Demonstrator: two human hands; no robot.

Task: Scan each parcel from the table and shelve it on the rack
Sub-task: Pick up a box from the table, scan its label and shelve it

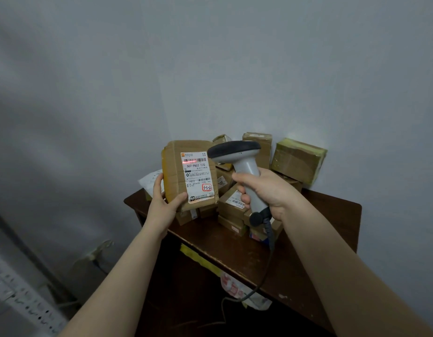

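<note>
A: What's the setting?

B: A plain grey wall [210, 57] behind a dark wooden table [222, 244] pushed into the corner. At the lower left there is a blurred metal rack [20, 295].

A: Any containers?

B: Only cardboard boxes. A pile of parcels [232, 207] lies on the table, behind and below both grips. They are all closed, so their contents are hidden. One box with yellow-green tape [298, 160] leans on the wall, up and to the right of the right hand's grip.

A: And the parcel being handled?

B: The held parcel [172, 171] is lifted off the table. The left hand [164, 203] clasps its lower left corner, with the thumb on the front face and the fingers round the left edge. The box rises above that grip, its long axis near vertical and leaning slightly. Its labelled face is turned toward the camera. The label [197, 177] begins just right of the thumb, and "3-3-2" is handwritten in red at its lower right.

A: The other hand?

B: The right hand [264, 190] is wrapped tightly round the handle of a grey scanner [242, 164]. The handle slants up from the grip, and the dark head above it points left at the label. A red line [189, 161] falls across the top barcode. The cable [264, 276] drops below the grip, past the table edge.
</note>
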